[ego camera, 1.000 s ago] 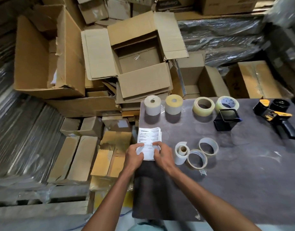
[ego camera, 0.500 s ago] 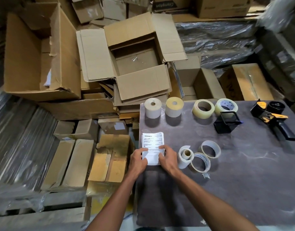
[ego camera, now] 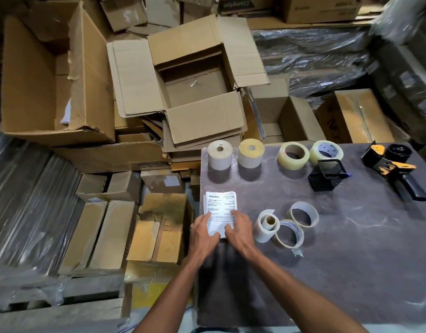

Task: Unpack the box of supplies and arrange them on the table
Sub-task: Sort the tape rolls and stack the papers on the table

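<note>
A stack of white printed slips point(ego camera: 221, 205) lies flat near the left edge of the dark table point(ego camera: 339, 265). My left hand point(ego camera: 203, 234) and my right hand point(ego camera: 239, 230) both rest on its near half, fingers and thumbs lying on top of the paper. Behind the table stands the open cardboard box point(ego camera: 204, 118); its inside looks empty. Two label rolls point(ego camera: 219, 157) point(ego camera: 250, 156) and two clear tape rolls point(ego camera: 293, 155) point(ego camera: 326, 152) line the far edge. Three smaller rolls point(ego camera: 267, 227) point(ego camera: 290, 233) point(ego camera: 302, 213) sit right of my hands.
A black wire holder point(ego camera: 327, 176) and a yellow-black tape dispenser point(ego camera: 394, 168) stand at the far right of the table. Cardboard boxes point(ego camera: 50, 75) and plastic-wrapped stock point(ego camera: 310, 58) fill the floor on the left and behind the table.
The stack of slips went from hanging over the table's left edge in both hands to lying flat on the table. My fingers now lie on top of it.
</note>
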A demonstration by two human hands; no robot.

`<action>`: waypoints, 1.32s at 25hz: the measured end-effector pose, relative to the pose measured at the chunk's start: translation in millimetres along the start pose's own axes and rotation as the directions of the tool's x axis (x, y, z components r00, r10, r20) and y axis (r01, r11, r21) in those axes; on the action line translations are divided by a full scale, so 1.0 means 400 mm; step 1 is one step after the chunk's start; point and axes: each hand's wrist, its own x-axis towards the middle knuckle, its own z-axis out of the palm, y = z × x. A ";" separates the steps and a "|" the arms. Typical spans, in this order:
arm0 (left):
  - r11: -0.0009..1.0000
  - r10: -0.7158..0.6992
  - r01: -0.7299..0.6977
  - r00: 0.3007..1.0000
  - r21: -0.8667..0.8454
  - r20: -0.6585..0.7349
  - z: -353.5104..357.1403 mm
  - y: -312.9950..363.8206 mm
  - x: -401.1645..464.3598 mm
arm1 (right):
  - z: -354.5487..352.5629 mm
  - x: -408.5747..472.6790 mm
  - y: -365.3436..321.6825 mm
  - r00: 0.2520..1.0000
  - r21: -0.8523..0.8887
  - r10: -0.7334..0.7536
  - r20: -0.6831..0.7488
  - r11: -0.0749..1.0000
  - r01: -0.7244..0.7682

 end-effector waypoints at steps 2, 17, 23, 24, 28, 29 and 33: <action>1.000 -0.001 0.001 1.000 -0.010 0.001 -0.003 0.001 0.003 | -0.004 0.000 -0.001 1.000 -0.030 -0.013 0.008 0.999 0.013; 0.996 -0.059 0.059 0.998 -0.062 0.000 -0.007 0.003 -0.009 | -0.011 -0.010 0.008 0.994 -0.067 -0.085 0.072 0.994 0.090; 0.994 -0.005 -0.015 0.984 -0.109 -0.177 0.022 -0.020 -0.069 | 0.014 -0.080 0.052 0.981 -0.097 -0.190 0.045 0.976 0.194; 0.991 0.002 -0.030 0.977 -0.127 -0.214 0.031 -0.026 -0.081 | 0.017 -0.093 0.064 0.975 -0.092 -0.216 0.047 0.971 0.220; 0.979 0.044 -0.093 0.966 -0.183 -0.256 0.063 -0.019 -0.146 | 0.013 -0.146 0.112 0.947 -0.049 -0.315 0.058 0.947 0.318; 0.974 0.049 -0.099 0.969 -0.202 -0.242 0.074 -0.018 -0.162 | 0.007 -0.157 0.123 0.938 -0.041 -0.341 0.054 0.938 0.344; 0.964 0.085 -0.139 0.970 -0.229 -0.228 0.127 -0.006 -0.215 | -0.043 -0.190 0.176 0.921 0.012 -0.387 0.046 0.922 0.387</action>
